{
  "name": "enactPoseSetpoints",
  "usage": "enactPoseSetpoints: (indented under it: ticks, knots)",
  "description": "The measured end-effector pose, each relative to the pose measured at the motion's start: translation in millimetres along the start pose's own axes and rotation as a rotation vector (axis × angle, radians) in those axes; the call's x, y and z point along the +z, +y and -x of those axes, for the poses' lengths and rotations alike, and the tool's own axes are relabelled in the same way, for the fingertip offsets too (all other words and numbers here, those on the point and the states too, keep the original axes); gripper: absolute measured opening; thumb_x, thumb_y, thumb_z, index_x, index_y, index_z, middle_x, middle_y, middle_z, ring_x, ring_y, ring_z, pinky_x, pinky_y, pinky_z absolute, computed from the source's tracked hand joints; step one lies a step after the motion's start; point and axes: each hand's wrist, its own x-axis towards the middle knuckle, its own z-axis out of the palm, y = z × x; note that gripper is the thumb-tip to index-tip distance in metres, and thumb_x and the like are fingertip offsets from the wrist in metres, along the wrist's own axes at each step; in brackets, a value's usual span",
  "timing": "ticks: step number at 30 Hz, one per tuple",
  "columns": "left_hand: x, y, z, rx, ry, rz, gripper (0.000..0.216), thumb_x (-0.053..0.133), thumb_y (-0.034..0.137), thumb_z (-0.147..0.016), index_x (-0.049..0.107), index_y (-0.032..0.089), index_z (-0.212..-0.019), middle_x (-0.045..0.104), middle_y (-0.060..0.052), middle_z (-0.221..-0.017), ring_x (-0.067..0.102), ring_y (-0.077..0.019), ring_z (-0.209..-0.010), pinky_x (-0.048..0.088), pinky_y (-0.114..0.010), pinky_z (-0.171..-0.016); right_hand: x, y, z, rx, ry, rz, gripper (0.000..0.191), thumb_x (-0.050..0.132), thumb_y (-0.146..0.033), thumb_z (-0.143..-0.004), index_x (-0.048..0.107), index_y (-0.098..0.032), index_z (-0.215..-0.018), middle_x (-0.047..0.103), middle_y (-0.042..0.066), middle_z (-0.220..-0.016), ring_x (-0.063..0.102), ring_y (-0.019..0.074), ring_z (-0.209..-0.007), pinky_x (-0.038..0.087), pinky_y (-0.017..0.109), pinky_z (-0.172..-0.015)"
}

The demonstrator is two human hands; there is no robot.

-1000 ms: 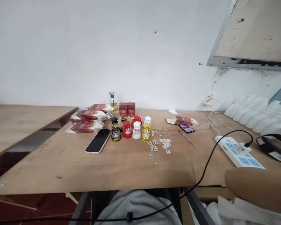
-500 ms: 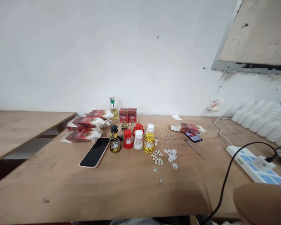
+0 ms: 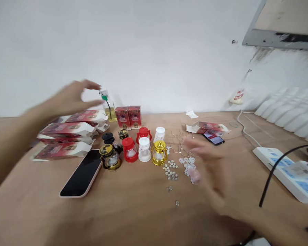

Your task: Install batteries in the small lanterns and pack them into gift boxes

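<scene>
My left hand (image 3: 77,95) is raised over the flattened red-and-white boxes (image 3: 66,130), thumb and fingers apart, nothing between them. Its fingertips appear beside the top of a glass bottle (image 3: 110,109) with yellowish liquid; whether they touch it I cannot tell. Blurred by motion, my right hand (image 3: 210,167) hovers by the small white plastic pieces (image 3: 188,165), fingers and thumb spread. Several miniature lanterns stand mid-table, among them a gold one (image 3: 159,153), a red one (image 3: 129,150), a white one (image 3: 144,149) and a bronze-black one (image 3: 110,159). Button cells (image 3: 171,171) lie in front of them.
Two red boxes (image 3: 128,118) stand against the wall. A large phone (image 3: 83,174) lies at left, a smaller one (image 3: 214,137) partly under an open box (image 3: 207,127). Bent wires (image 3: 178,140) lie behind the white pieces. A power strip (image 3: 284,171) and black cable (image 3: 277,164) occupy the right.
Both hands have come into clear view, the left reaching over the boxes, the right over the white pieces. The camera view has shifted closer to the table.
</scene>
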Motion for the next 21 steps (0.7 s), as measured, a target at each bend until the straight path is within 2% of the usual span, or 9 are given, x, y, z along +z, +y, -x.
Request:
enactPoseSetpoints:
  ticks: [2, 4, 6, 8, 11, 14, 17, 21]
  knots:
    - [41.3, -11.0, -17.0, 0.018, -0.115, -0.071, 0.089, 0.065, 0.057, -0.074, 0.039, -0.009, -0.127, 0.045, -0.018, -0.142, 0.034, -0.035, -0.134, 0.021, -0.06, -0.109, 23.8, 3.1, 18.8, -0.039, -0.134, 0.048, 0.051, 0.053, -0.033, -0.092, 0.035, -0.019, -0.137, 0.04, 0.015, -0.144, 0.041, 0.0268, -0.134, 0.046, 0.045, -0.102]
    - [79.5, -22.7, -31.3, -0.02, -0.161, -0.083, 0.097, 0.072, 0.055, -0.068, 0.035, -0.007, -0.132, 0.035, -0.023, -0.148, 0.024, -0.0381, -0.14, 0.015, -0.063, -0.109, 50.2, 8.3, 40.7, -0.094, -0.239, 0.159, 0.066, 0.058, -0.049, -0.087, 0.036, -0.014, -0.138, 0.031, 0.021, -0.148, 0.027, 0.0342, -0.14, 0.041, 0.054, -0.105]
    - [107.7, -32.5, -42.2, -0.008, -0.175, -0.062, 0.098, 0.074, 0.051, -0.067, 0.031, -0.007, -0.133, 0.03, -0.024, -0.15, 0.018, -0.0367, -0.142, 0.013, -0.06, -0.11, 71.1, 15.7, 57.2, -0.114, -0.32, 0.259, 0.083, 0.062, -0.063, -0.078, 0.036, -0.014, -0.139, 0.028, 0.021, -0.15, 0.018, 0.0386, -0.142, 0.037, 0.06, -0.105]
    - [124.9, -38.9, -49.2, -0.016, -0.177, -0.01, 0.095, 0.074, 0.05, -0.067, 0.034, -0.01, -0.128, 0.03, -0.026, -0.149, 0.019, -0.034, -0.142, 0.012, -0.057, -0.11, 83.0, 24.2, 63.5, -0.067, -0.319, 0.339, 0.09, 0.064, -0.065, -0.075, 0.033, -0.013, -0.142, 0.025, 0.022, -0.151, 0.013, 0.0395, -0.143, 0.035, 0.061, -0.106]
    - [135.6, -41.3, -51.9, -0.069, -0.182, 0.051, 0.085, 0.074, 0.048, -0.068, 0.04, -0.012, -0.118, 0.049, -0.025, -0.137, 0.04, -0.0292, -0.134, 0.022, -0.055, -0.108, 88.6, 36.9, 57.4, 0.024, -0.249, 0.446, 0.088, 0.066, -0.055, -0.079, 0.027, -0.01, -0.145, 0.022, 0.024, -0.151, 0.01, 0.0389, -0.144, 0.033, 0.061, -0.108]
    - [135.9, -36.4, -45.7, -0.091, -0.171, 0.055, 0.072, 0.072, 0.044, -0.074, 0.042, -0.008, -0.114, 0.063, -0.018, -0.122, 0.057, -0.0248, -0.12, 0.035, -0.049, -0.103, 91.2, 47.0, 47.1, 0.057, -0.18, 0.518, 0.088, 0.067, -0.045, -0.081, 0.021, -0.01, -0.147, 0.019, 0.023, -0.153, 0.007, 0.0382, -0.145, 0.029, 0.062, -0.11]
    - [130.1, -27.9, -34.8, -0.092, -0.137, 0.049, 0.066, 0.069, 0.045, -0.077, 0.044, -0.004, -0.113, 0.067, -0.013, -0.114, 0.061, -0.0232, -0.113, 0.042, -0.043, -0.1, 94.0, 52.0, 41.7, 0.019, -0.133, 0.551, 0.085, 0.065, -0.04, -0.084, 0.016, -0.013, -0.148, 0.016, 0.021, -0.154, 0.006, 0.037, -0.145, 0.025, 0.063, -0.112]
    - [113.0, -17.6, -23.1, -0.149, -0.019, 0.058, 0.084, 0.073, 0.057, -0.068, 0.043, -0.002, -0.119, 0.064, -0.012, -0.117, 0.06, -0.0267, -0.112, 0.046, -0.048, -0.096, 92.9, 51.9, 40.6, -0.104, -0.094, 0.546, 0.075, 0.061, -0.039, -0.087, 0.021, -0.015, -0.146, 0.016, 0.021, -0.153, 0.01, 0.0376, -0.144, 0.026, 0.065, -0.11]
